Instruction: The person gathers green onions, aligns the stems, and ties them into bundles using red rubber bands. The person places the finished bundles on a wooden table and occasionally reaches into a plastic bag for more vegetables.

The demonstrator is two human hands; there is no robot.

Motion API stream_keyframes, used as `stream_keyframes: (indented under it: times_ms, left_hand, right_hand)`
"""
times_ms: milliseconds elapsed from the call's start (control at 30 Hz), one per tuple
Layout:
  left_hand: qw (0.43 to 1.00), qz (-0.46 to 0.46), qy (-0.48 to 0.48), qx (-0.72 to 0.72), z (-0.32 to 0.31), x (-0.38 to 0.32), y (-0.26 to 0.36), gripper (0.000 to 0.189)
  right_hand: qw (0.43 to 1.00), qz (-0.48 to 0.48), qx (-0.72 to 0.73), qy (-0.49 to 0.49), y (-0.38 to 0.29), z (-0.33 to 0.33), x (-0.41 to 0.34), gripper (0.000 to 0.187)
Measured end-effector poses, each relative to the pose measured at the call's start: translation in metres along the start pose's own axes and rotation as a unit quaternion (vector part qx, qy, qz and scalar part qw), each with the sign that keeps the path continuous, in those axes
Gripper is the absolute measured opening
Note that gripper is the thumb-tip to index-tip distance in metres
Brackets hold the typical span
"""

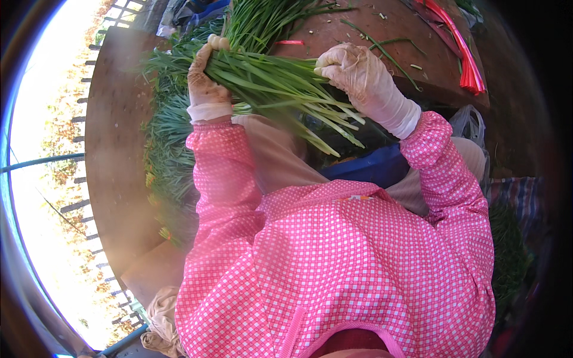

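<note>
My left hand (208, 74), in a soiled pale glove, is closed around a bunch of long flat green leaves, likely garlic chives (268, 78), with its pale stem ends fanned out to the lower right. My right hand (351, 71), gloved too, has its fingers bent together at the right side of the bunch, by a few stems; whether it pinches one cannot be made out. Behind the bunch, more loose green leaves (264, 22) lie on the brown board. Red ties or strips (470, 74) lie at the board's right edge.
Piled greens (172, 129) line the left side beside a brown panel (118, 134). Cut bits and stray leaves are scattered on the brown board (429, 67). A blue container (369, 168) stands between my knees, and a clear plastic bag (468, 123) hangs by my right knee.
</note>
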State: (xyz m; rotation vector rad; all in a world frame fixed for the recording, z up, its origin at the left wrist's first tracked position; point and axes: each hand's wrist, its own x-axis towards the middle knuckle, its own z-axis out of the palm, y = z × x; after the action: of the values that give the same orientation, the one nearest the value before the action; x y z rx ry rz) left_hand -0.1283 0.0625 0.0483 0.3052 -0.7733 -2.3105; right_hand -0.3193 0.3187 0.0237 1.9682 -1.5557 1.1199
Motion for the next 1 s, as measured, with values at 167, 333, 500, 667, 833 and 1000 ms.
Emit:
stream_keyframes:
  times_ms: [167,333,500,667,833,1000]
  left_hand:
    - [0.994,0.072,0.052,0.063,0.001,0.004,0.016,0.017]
    - [0.969,0.166,0.115,0.141,0.002,0.012,0.048,0.024]
    - [0.955,0.226,0.153,0.119,-0.001,0.013,0.081,0.027]
    - [0.963,0.216,0.122,0.107,0.019,0.024,0.093,0.026]
    - [0.964,0.215,0.094,0.127,0.052,0.038,0.063,0.022]
    - [0.953,0.207,0.124,0.181,0.078,0.042,0.057,0.027]
  right_hand:
    - [0.999,0.037,0.004,0.004,0.01,-0.018,-0.01,0.023]
    - [0.996,0.087,0.018,-0.019,0.033,-0.038,-0.045,0.026]
    - [0.862,0.263,-0.219,-0.375,0.071,-0.058,-0.096,0.025]
    - [0.928,0.279,0.067,-0.24,0.044,-0.048,-0.072,0.043]
    - [0.939,0.233,0.238,-0.083,-0.012,-0.008,0.002,0.048]
    - [0.951,0.243,0.146,-0.126,-0.012,-0.004,-0.006,0.019]
